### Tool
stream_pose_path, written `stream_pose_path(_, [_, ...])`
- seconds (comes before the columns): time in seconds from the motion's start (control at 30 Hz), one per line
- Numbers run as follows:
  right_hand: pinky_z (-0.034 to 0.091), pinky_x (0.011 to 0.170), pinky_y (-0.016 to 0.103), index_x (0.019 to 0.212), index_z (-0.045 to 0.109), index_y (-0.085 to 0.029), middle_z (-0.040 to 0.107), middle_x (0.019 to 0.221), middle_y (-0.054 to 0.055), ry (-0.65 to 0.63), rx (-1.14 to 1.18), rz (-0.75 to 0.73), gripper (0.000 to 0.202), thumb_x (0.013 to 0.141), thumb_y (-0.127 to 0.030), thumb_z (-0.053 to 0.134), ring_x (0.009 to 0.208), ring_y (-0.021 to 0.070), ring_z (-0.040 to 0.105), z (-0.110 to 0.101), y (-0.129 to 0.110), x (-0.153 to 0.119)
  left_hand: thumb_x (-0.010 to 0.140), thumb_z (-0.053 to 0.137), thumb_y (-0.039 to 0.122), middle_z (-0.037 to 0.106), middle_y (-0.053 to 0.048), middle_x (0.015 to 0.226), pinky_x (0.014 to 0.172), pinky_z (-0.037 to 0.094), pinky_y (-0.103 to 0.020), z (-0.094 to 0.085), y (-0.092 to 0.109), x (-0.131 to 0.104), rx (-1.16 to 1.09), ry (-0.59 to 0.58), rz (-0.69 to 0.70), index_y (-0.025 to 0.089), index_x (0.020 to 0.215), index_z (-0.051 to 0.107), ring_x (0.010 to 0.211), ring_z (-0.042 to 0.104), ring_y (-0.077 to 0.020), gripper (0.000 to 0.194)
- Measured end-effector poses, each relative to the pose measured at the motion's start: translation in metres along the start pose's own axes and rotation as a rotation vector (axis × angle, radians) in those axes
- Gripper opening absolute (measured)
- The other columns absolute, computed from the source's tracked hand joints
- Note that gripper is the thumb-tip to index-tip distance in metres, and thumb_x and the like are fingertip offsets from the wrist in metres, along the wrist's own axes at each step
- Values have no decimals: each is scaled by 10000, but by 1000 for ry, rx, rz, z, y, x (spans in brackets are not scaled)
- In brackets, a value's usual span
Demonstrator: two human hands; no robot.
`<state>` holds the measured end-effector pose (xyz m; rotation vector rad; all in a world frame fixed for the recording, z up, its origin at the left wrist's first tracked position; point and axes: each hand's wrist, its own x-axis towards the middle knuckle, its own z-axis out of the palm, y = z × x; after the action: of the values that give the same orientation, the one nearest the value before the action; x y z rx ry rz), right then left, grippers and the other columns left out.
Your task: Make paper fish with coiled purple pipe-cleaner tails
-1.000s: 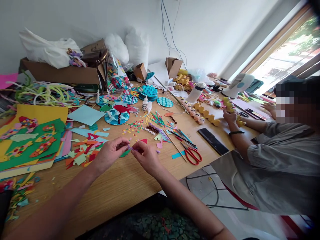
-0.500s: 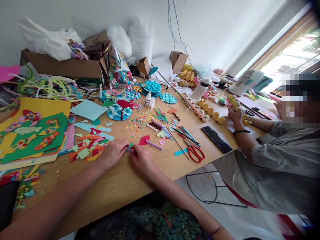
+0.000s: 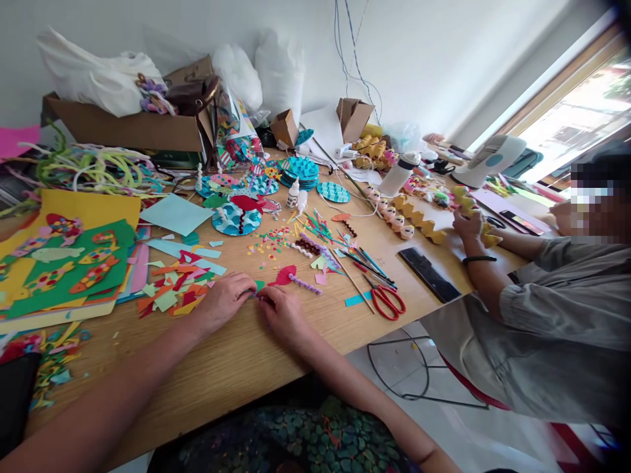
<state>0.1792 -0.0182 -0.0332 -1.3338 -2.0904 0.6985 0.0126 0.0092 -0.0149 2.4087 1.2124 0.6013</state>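
Note:
My left hand [image 3: 230,297] and my right hand [image 3: 282,311] meet just above the table, their fingertips pinched close together. Between them shows a small purple bit of pipe cleaner [image 3: 256,295], mostly hidden by the fingers. A green paper piece [image 3: 259,285] peeks out right behind it. Just beyond my right hand lies a red paper fish [image 3: 284,274], with a twisted purple pipe cleaner [image 3: 306,284] beside it. Left of my left hand are scattered coloured paper scraps [image 3: 172,286].
Red-handled scissors [image 3: 388,301], a wooden stick [image 3: 355,282] and a black phone [image 3: 428,273] lie to the right. Blue wave-patterned discs [image 3: 236,219] and a glue bottle [image 3: 292,194] stand farther back. A co-worker's hand [image 3: 467,225] holds a yellow egg-carton strip at the right.
The view has shifted slightly. My right wrist has turned a little, and slightly more of the green piece shows. Both hands stay pinched in the same place.

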Motion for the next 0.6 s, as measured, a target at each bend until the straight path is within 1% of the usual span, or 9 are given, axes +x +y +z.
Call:
stream_pose_path(0.13, [425,721,213,891,624,-158,651,862,56,3,0,-6,203,781,-67,481,802,141,583,1,1,0,820,446,142,613,-31,779,702,426,-279,2,0,1,13,-18,-3,173,767,589,792,559,-171,156])
stream_pose_path(0.3, [423,698,221,877,622,-158,649,849,57,-18,-48,-6,179,787,-76,490,788,150,581,1,-1,0,807,435,96,596,-25,759,690,417,-276,8,-4,2,31,-33,1,170,746,572,778,553,-167,167])
stream_pose_path(0.6, [415,736,228,942,629,-170,645,887,58,-51,-208,-69,209,850,-125,447,820,152,576,4,0,-2,806,469,118,609,-21,763,699,423,-291,13,-6,2,76,37,-23,177,767,565,784,542,-177,120])
